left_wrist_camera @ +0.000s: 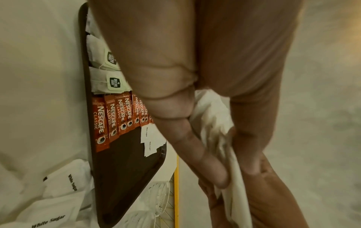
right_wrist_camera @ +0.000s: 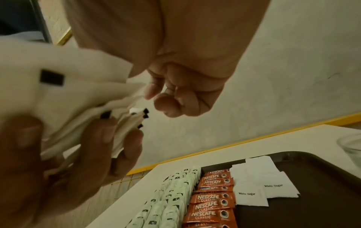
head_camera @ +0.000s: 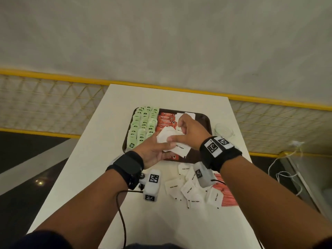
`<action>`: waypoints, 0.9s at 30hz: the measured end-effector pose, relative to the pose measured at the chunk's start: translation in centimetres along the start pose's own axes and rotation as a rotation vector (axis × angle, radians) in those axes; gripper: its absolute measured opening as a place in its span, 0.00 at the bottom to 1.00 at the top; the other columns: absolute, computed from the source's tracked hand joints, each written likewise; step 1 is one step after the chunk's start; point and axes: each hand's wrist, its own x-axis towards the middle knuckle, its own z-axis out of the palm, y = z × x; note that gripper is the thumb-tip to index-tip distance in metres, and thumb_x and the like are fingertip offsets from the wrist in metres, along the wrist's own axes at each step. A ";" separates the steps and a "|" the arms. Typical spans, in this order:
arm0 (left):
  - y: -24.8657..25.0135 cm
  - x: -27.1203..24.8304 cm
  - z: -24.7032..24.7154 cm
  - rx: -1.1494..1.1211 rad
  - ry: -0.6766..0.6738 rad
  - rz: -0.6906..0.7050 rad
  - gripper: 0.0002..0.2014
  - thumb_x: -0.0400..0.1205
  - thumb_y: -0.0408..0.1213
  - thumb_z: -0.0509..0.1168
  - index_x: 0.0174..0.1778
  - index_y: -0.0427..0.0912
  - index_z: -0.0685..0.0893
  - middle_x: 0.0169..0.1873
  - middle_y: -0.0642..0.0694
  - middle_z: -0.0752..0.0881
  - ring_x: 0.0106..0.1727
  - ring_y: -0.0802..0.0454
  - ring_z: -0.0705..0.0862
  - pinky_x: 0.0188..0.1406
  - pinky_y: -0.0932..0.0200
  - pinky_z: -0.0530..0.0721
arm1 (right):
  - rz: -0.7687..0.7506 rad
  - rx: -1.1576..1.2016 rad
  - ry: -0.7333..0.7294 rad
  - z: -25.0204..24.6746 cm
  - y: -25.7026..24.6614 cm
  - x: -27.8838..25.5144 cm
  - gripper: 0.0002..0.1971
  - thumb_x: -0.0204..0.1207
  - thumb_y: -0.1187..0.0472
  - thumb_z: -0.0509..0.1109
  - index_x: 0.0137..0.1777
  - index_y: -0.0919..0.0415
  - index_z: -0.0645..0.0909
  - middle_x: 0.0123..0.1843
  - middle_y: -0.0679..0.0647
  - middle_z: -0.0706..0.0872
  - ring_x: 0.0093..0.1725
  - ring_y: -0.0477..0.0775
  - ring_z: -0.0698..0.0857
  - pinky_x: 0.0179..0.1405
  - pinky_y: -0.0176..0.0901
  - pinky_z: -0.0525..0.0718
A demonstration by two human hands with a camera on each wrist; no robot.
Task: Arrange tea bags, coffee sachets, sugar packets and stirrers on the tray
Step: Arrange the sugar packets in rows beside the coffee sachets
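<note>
Your left hand (head_camera: pixel 154 151) sits just below the middle of the head view, palm up, fingers curled round a fanned stack of white sugar packets (head_camera: pixel 172 141) held above the near part of the tray (head_camera: pixel 206 121). Your right hand (head_camera: pixel 188 130) meets it from the right — thumb and forefinger pinch the top packet of that stack, the other fingers curled in. In the right wrist view the stack fills the upper left, black corner marks showing, with your left fingers (right_wrist_camera: pixel 101 138) pressed under it.

The brown tray lies at the centre of the white desk (head_camera: pixel 89 159). Green tea bags (head_camera: pixel 143 123) fill its left side in rows; red coffee sachets (head_camera: pixel 166 119) run in a column just right of them. A few sugar packets (right_wrist_camera: pixel 257 185) already lie on the tray, overlapping, touching the sachets' right edge.

More loose sugar packets (head_camera: pixel 190 189) are scattered on the desk at lower centre of the head view, near your wrists — a red-and-white bundle, perhaps the stirrers (head_camera: pixel 226 191), lies under their right edge. A clear glass dish (head_camera: pixel 223 131) stands right of the tray.
</note>
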 end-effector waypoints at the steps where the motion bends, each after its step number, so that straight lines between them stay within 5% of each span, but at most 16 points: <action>1: 0.2 0.1 -0.3 0.011 -0.001 0.005 0.32 0.77 0.22 0.70 0.77 0.39 0.71 0.66 0.35 0.84 0.64 0.39 0.85 0.54 0.52 0.89 | 0.012 0.010 0.004 0.2 -0.2 0.3 0.27 0.66 0.44 0.81 0.52 0.59 0.72 0.35 0.44 0.73 0.32 0.43 0.71 0.31 0.38 0.67; 4: 0.9 0.7 -1.1 0.012 0.037 0.037 0.30 0.77 0.21 0.69 0.75 0.40 0.73 0.67 0.35 0.83 0.64 0.40 0.86 0.51 0.54 0.90 | 0.083 0.058 0.070 0.6 -0.5 1.0 0.20 0.77 0.44 0.71 0.51 0.61 0.75 0.35 0.49 0.77 0.32 0.46 0.74 0.32 0.38 0.71; 7: 1.5 1.7 -2.3 -0.021 0.140 0.090 0.29 0.77 0.21 0.70 0.74 0.41 0.74 0.67 0.36 0.84 0.63 0.40 0.87 0.50 0.52 0.91 | 0.249 0.243 0.168 0.7 -0.1 1.2 0.23 0.80 0.40 0.64 0.51 0.63 0.77 0.42 0.56 0.85 0.35 0.49 0.81 0.36 0.40 0.79; 10: 1.5 2.6 -3.3 -0.020 0.247 0.133 0.30 0.76 0.21 0.72 0.74 0.41 0.73 0.67 0.36 0.83 0.63 0.39 0.86 0.48 0.53 0.91 | 0.413 0.451 0.102 1.9 0.7 0.2 0.21 0.76 0.42 0.72 0.51 0.62 0.79 0.43 0.56 0.89 0.35 0.49 0.85 0.37 0.44 0.84; 13: 0.7 3.6 -3.6 0.001 0.243 0.126 0.31 0.75 0.20 0.73 0.73 0.40 0.74 0.66 0.36 0.83 0.62 0.40 0.87 0.44 0.55 0.90 | 0.474 0.634 0.063 4.1 1.6 -0.5 0.15 0.73 0.55 0.79 0.49 0.65 0.80 0.44 0.62 0.90 0.35 0.52 0.88 0.35 0.45 0.86; 16: -0.1 4.8 -3.7 -0.001 0.225 0.109 0.30 0.75 0.21 0.73 0.72 0.41 0.75 0.65 0.36 0.85 0.61 0.40 0.88 0.45 0.54 0.90 | 0.529 0.758 0.177 5.5 2.8 -0.2 0.17 0.72 0.63 0.79 0.53 0.74 0.79 0.48 0.69 0.90 0.33 0.53 0.89 0.33 0.47 0.85; 21: -0.4 7.3 -4.5 -0.114 0.321 0.042 0.24 0.81 0.26 0.68 0.73 0.43 0.74 0.67 0.35 0.83 0.64 0.38 0.85 0.52 0.46 0.90 | 0.579 0.837 0.240 6.1 4.4 1.1 0.18 0.70 0.65 0.81 0.54 0.72 0.79 0.45 0.64 0.91 0.35 0.57 0.91 0.34 0.44 0.89; 27: 0.4 10.0 -5.3 -0.143 0.397 0.031 0.24 0.82 0.26 0.67 0.73 0.43 0.73 0.66 0.35 0.82 0.63 0.37 0.85 0.38 0.54 0.90 | 0.630 0.954 0.261 5.8 7.5 3.5 0.12 0.74 0.69 0.76 0.53 0.72 0.80 0.50 0.68 0.89 0.39 0.57 0.89 0.46 0.51 0.89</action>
